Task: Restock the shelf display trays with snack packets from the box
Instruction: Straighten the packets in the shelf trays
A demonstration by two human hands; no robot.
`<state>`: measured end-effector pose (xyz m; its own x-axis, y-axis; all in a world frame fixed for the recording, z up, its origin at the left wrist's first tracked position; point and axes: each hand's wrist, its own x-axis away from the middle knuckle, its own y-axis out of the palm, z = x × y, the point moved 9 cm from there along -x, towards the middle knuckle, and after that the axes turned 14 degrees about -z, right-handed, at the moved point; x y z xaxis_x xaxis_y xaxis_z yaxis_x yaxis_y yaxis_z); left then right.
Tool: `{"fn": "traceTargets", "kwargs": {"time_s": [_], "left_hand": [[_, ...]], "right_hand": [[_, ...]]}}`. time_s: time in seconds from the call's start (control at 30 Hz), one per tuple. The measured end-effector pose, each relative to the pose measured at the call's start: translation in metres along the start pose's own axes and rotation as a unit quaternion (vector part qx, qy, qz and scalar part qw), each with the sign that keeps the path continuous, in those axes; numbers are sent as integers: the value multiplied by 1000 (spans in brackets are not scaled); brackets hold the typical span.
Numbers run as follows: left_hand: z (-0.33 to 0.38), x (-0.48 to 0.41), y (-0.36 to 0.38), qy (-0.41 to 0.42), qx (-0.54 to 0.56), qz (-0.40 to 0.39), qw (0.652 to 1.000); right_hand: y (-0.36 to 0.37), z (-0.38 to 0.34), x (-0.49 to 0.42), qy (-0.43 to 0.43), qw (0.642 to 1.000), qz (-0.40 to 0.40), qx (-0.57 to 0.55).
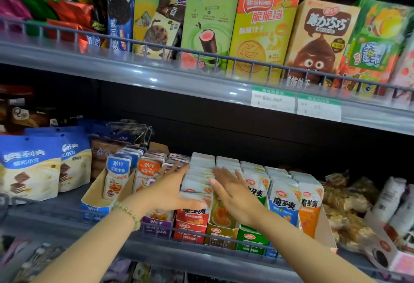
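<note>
Head view: fingers (177, 171) of the left hand (170, 190) lie straight and spread against one side of a row of glossy flat packets (201, 164), with the thumb across the front one. The right hand (235, 195) presses the other side with straight fingers. The row stands upright between the palms in a cardboard tray (327, 229). A thin wire rail (192, 234) runs below the wrists, and there is dark open room beyond the fingertips.

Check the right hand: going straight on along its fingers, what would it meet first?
Likely the white top edges of the snack packets standing in rows just beyond the right hand. Its fingertips look almost on them already. Depth is unclear from this single view.
</note>
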<state>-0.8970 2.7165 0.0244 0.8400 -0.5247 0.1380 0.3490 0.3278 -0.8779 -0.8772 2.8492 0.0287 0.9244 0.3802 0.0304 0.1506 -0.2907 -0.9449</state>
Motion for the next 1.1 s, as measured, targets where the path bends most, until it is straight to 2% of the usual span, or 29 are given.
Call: {"fn": "traceTargets", "kwargs": {"time_s": [0.13, 0.23, 0.33, 0.43, 0.57, 0.7, 0.8, 0.9, 1.0, 1.1], "left_hand": [[-14, -13, 2, 10, 73, -5, 997], [-22, -6, 3, -2, 29, 13, 1000], [-27, 2, 4, -35, -5, -7, 999], [-16, -10, 4, 8, -54, -36, 998], [-6, -9, -4, 45, -4, -33, 998], [-27, 15, -7, -12, -42, -28, 999], [-53, 33, -16, -15, -58, 0, 998], [-79, 47, -16, -14, -36, 20, 999], [-95, 53, 0, 8, 35, 22, 999], [-106, 52, 19, 18, 98, 52, 994]], "right_hand": [[-2, -3, -4, 1, 997, -18, -71], [-7, 0, -1, 14, 997, -2, -72], [-9, 3, 2, 31, 997, 32, -63], [0, 0, -1, 28, 998, 8, -64], [5, 2, -7, 30, 991, -24, -127], [-7, -2, -5, 25, 993, -3, -116], [-23, -20, -5, 5, 993, 16, -121], [-31, -56, -14, -29, 996, 7, -81], [-24, -99, -35, -53, 998, -34, -6], [0, -119, -68, -12, 990, -106, 89]]}}
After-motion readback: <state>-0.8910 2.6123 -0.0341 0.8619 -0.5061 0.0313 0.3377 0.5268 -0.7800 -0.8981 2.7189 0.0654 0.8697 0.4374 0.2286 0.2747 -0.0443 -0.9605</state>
